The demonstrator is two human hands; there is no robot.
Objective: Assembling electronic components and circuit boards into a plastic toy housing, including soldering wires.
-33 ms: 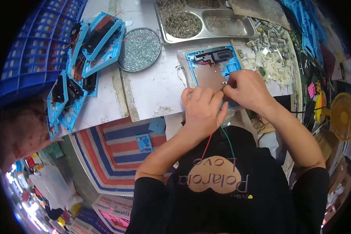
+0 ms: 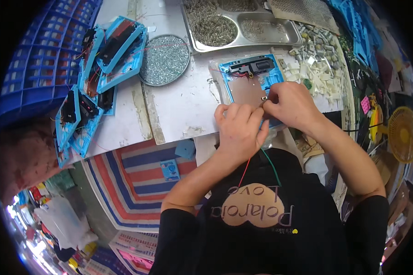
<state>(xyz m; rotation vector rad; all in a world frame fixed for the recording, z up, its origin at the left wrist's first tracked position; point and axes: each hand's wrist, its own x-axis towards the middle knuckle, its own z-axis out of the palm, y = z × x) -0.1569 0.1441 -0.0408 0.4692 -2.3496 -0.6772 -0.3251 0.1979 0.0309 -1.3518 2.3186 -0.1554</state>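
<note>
A blue plastic casing (image 2: 276,73) lies in front of me at the table's near edge. Inside it sit a black part with thin wires (image 2: 257,67) and a brown flat panel (image 2: 243,89). My left hand (image 2: 238,126) rests over the casing's near edge, fingers curled and close to the right fingertips. My right hand (image 2: 291,106) pinches at the near right of the casing, beside a small metal-edged piece (image 2: 264,98). What either hand grips is hidden. From beneath my left hand, a red wire (image 2: 246,170) and a green wire (image 2: 271,166) hang down over my shirt.
Several blue casings with black parts (image 2: 119,43) are stacked at the left. A round dish of small screws (image 2: 165,59) and a metal tray (image 2: 280,43) of small metal parts stand behind. White plastic pieces (image 2: 323,75) lie at the right. A blue basket (image 2: 46,59) is far left.
</note>
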